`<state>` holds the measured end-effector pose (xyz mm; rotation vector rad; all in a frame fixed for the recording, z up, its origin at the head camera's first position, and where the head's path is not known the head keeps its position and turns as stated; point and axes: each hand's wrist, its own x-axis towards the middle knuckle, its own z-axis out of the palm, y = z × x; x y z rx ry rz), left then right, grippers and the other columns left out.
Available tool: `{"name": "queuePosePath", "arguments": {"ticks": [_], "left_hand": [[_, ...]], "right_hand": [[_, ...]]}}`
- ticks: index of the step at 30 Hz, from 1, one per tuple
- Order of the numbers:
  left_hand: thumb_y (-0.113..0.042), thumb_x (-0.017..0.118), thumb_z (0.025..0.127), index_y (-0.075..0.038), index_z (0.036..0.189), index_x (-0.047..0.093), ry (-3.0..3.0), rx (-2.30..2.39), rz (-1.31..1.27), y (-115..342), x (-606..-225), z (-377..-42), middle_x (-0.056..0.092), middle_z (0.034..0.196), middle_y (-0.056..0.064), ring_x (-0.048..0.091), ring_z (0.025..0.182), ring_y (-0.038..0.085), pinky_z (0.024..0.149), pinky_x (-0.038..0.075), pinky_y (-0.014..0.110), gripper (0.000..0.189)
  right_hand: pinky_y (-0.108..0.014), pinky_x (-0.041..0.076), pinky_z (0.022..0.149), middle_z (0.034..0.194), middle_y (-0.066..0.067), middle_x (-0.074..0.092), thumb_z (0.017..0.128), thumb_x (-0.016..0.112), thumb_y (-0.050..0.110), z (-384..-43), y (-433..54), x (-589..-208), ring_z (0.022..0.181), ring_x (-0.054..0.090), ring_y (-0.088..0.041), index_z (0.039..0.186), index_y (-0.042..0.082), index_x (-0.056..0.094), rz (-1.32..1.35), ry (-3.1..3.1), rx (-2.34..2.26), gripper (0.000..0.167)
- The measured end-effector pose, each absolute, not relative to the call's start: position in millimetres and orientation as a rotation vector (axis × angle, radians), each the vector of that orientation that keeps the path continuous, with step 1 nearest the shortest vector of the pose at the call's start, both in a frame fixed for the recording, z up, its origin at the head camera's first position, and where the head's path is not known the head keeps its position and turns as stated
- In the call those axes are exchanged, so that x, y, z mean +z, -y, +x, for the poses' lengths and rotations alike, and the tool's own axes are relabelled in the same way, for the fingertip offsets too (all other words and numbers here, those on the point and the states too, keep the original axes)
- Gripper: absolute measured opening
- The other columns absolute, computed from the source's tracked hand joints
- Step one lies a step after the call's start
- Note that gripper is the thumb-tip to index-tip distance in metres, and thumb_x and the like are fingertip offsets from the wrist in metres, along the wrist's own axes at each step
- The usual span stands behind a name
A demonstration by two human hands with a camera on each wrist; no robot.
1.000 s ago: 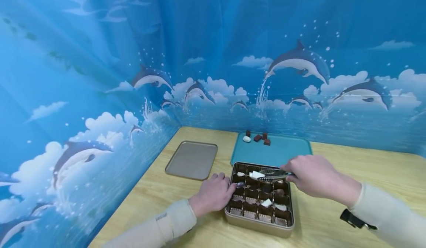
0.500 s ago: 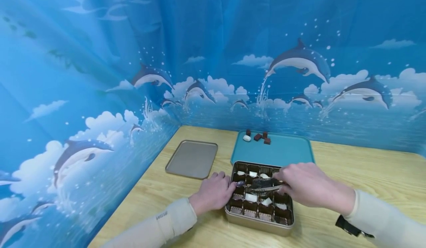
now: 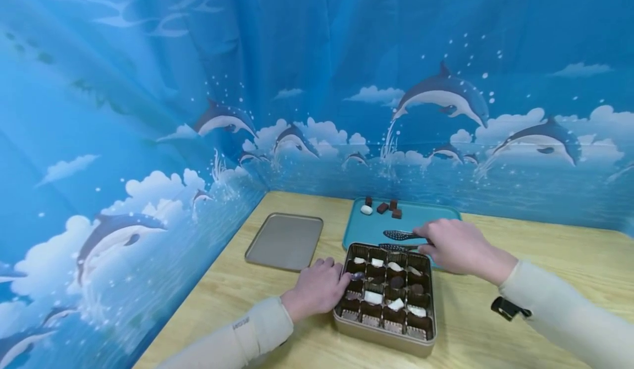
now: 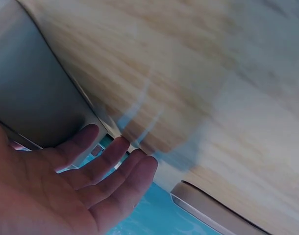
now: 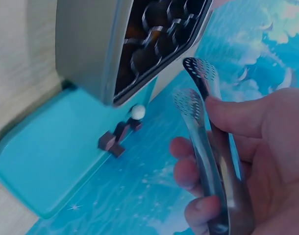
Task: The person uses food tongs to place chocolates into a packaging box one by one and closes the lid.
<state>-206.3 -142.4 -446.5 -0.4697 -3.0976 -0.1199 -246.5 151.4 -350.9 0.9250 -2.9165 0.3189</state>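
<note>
While perforated metal tongs [image 5: 209, 169] are gripped by the right hand [image 3: 458, 248] near the tin [image 3: 383, 341], its brown cells [image 3: 393, 325] are dotted with white and dark pieces [image 3: 397, 282], its rim touched by the relaxed left hand [image 3: 317, 285].

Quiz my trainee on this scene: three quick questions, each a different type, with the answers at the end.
1. Short answer: which hand holds the metal tongs?
2. True or false: the metal tongs are gripping a white chocolate.
3. Multiple choice: how many brown chocolates lie on the teal tray? A) two B) four C) six

Key:
1. The right hand.
2. False; the tips stand apart with nothing between them.
3. B, four.
</note>
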Motion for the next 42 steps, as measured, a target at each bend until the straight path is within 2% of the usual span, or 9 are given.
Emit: {"name": "queuePosePath", "arguments": {"ticks": [5,10,13,17,22,25,27,30,42], "left_hand": [[-0.047,0.030,0.108,-0.008,0.115,0.068,3.095,-0.101,-0.485,144.4,-448.8,-206.5,0.066,0.102,0.010,0.062,0.091,0.026,0.073,0.057,0.045,0.055],[-0.046,0.032,0.108,-0.009,0.113,0.068,3.090,-0.099,-0.489,144.3,-448.2,-205.2,0.066,0.101,0.009,0.062,0.090,0.026,0.071,0.057,0.044,0.053],[-0.047,0.033,0.108,-0.010,0.111,0.068,3.083,-0.098,-0.485,144.5,-446.8,-205.2,0.066,0.101,0.008,0.062,0.090,0.025,0.070,0.057,0.044,0.052],[-0.046,0.034,0.108,-0.010,0.113,0.068,3.083,-0.094,-0.484,145.9,-446.3,-205.8,0.066,0.103,0.009,0.063,0.093,0.026,0.073,0.057,0.045,0.051],[-0.046,0.032,0.108,-0.009,0.119,0.067,3.100,-0.073,-0.486,145.7,-448.9,-206.0,0.067,0.109,0.011,0.063,0.098,0.028,0.075,0.058,0.046,0.052],[-0.048,0.032,0.107,-0.009,0.120,0.067,3.100,-0.076,-0.478,145.0,-450.5,-206.8,0.067,0.111,0.011,0.063,0.099,0.028,0.076,0.058,0.047,0.054],[-0.047,0.031,0.107,-0.009,0.120,0.067,3.096,-0.077,-0.481,144.4,-451.1,-207.4,0.067,0.112,0.011,0.063,0.099,0.028,0.076,0.057,0.047,0.054],[-0.047,0.030,0.107,-0.010,0.119,0.068,3.095,-0.077,-0.483,142.5,-450.1,-207.5,0.067,0.112,0.010,0.063,0.099,0.028,0.076,0.057,0.047,0.054],[-0.050,0.028,0.107,-0.011,0.123,0.066,3.124,-0.032,-0.448,142.5,-446.6,-206.7,0.066,0.119,0.010,0.063,0.105,0.028,0.078,0.057,0.048,0.057]], "right_hand": [[-0.021,0.019,0.039,0.126,-0.022,0.068,0.096,0.068,0.020,-276.5,-147.2,-357.0,0.039,0.025,-0.009,0.131,0.002,0.065,0.869,2.927,0.349,0.039],[-0.022,0.019,0.038,0.127,-0.022,0.067,0.097,0.067,0.020,-305.0,-137.7,-365.2,0.040,0.025,-0.009,0.132,0.002,0.064,0.818,2.960,0.328,0.040],[-0.023,0.019,0.038,0.128,-0.022,0.067,0.097,0.067,0.020,-319.4,-128.2,-370.3,0.039,0.029,-0.010,0.132,0.003,0.065,0.796,2.982,0.304,0.038],[-0.024,0.025,0.039,0.125,-0.021,0.069,0.098,0.065,0.019,-337.0,-113.2,-376.1,0.043,0.044,-0.011,0.129,0.002,0.066,0.781,3.011,0.270,0.036],[-0.027,0.035,0.042,0.097,-0.013,0.074,0.099,0.064,0.018,-354.7,-101.3,-380.8,0.049,0.051,-0.014,0.120,0.002,0.070,0.766,3.036,0.202,0.028],[-0.029,0.036,0.044,0.073,-0.005,0.065,0.099,0.064,0.018,-363.6,-97.7,-384.0,0.050,0.050,-0.015,0.098,0.006,0.073,0.753,3.049,0.168,0.015],[-0.029,0.036,0.045,0.063,-0.003,0.057,0.099,0.064,0.018,-368.7,-96.3,-386.3,0.050,0.049,-0.016,0.084,0.011,0.069,0.748,3.058,0.162,0.017],[-0.029,0.036,0.045,0.060,-0.003,0.053,0.099,0.064,0.017,-374.0,-96.0,-389.2,0.050,0.047,-0.016,0.076,0.013,0.063,0.736,3.069,0.164,0.023],[-0.031,0.029,0.045,0.058,-0.003,0.046,0.098,0.060,0.010,-389.9,-88.2,-393.4,0.049,0.039,-0.016,0.070,0.012,0.056,0.747,3.046,0.132,0.029]]}}
